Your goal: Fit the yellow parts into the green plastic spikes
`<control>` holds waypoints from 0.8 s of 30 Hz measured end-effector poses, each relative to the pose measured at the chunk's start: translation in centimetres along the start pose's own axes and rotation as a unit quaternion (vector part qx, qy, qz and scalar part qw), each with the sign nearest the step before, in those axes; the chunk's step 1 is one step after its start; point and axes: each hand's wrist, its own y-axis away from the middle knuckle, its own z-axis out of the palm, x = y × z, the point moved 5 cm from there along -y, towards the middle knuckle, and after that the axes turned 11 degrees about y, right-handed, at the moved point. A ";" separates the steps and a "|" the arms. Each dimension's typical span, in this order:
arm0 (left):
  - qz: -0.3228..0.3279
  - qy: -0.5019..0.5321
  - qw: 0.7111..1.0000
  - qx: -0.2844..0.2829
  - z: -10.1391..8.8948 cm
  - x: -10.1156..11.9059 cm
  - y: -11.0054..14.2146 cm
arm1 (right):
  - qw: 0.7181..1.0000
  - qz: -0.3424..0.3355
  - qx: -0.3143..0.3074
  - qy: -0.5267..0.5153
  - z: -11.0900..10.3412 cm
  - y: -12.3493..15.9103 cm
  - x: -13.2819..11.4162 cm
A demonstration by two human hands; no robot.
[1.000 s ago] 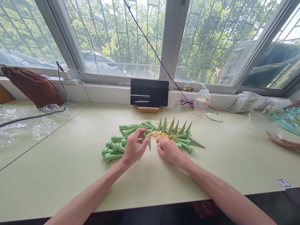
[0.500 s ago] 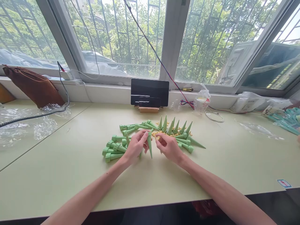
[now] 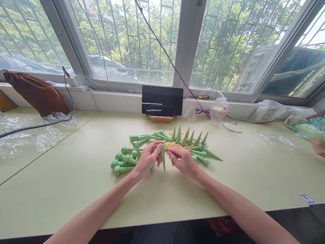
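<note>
A green plastic watering spike (image 3: 163,159) hangs point down from my left hand (image 3: 148,157), gripped near its wide end. My right hand (image 3: 183,159) is pinched close beside that wide end. Whatever sits between its fingertips is too small to make out. Just behind both hands lies a pile of small yellow pieces (image 3: 174,144). Several green spikes with ribbed caps (image 3: 124,169) lie to the left of my left hand. Beyond the pile, several spikes stand point up (image 3: 185,137), and more lie on their sides (image 3: 203,157) at the right.
A black tablet (image 3: 162,98) leans on a stand at the back of the pale table (image 3: 142,206). A bagged cup (image 3: 219,108) and a coiled white cable (image 3: 232,126) are right of it. A brown pouch (image 3: 38,96) stands far left. Another person's hand (image 3: 318,147) shows at the right edge.
My right hand has moved slightly left, its fingertips now at the spike's wide end. At the right edge, another person's hand has come further into view beside a pale green bundle.
</note>
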 end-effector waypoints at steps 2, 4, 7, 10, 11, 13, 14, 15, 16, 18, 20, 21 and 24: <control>-0.001 0.001 1.000 -0.001 0.0 0.0 0.0 | 1.000 -0.007 0.003 0.000 -0.1 0.0 -0.2; -0.001 0.002 1.000 0.000 0.0 0.0 0.0 | 1.000 -0.009 0.011 -0.003 -0.1 0.0 -0.4; 0.001 -0.001 1.000 0.003 0.0 0.0 0.0 | 1.000 -0.005 0.024 -0.012 -0.3 0.0 -0.4; 0.002 -0.006 1.000 0.002 0.0 0.1 0.0 | 0.999 -0.003 0.025 -0.020 -0.3 0.0 -0.4; 0.002 -0.008 1.000 0.003 0.1 0.1 0.0 | 0.999 -0.004 0.025 -0.022 -0.3 0.0 -0.5; 0.003 -0.013 1.000 0.007 0.1 0.2 0.1 | 0.999 -0.007 0.024 -0.026 -0.4 0.0 -0.5; 0.004 -0.017 1.000 0.009 0.1 0.2 0.1 | 0.999 -0.009 0.023 -0.028 -0.4 0.0 -0.6; 0.005 -0.022 1.000 0.010 0.1 0.2 0.1 | 0.999 -0.011 0.023 -0.030 -0.4 0.0 -0.6; 0.006 -0.027 1.000 0.011 0.0 0.3 0.1 | 0.999 -0.013 0.023 -0.031 -0.4 0.0 -0.6; 0.007 -0.032 0.999 0.012 0.0 0.2 0.1 | 0.999 -0.015 0.023 -0.030 -0.3 0.0 -0.6; 0.006 -0.034 0.999 0.011 -0.1 0.2 0.1 | 0.999 -0.011 0.022 -0.027 -0.3 0.0 -0.6; 0.006 -0.034 0.999 0.010 -0.1 0.2 0.1 | 0.999 -0.007 0.020 -0.027 -0.3 0.0 -0.6; 0.005 -0.033 0.999 0.008 -0.1 0.1 0.1 | 0.999 0.008 0.018 -0.031 -0.2 0.1 -0.4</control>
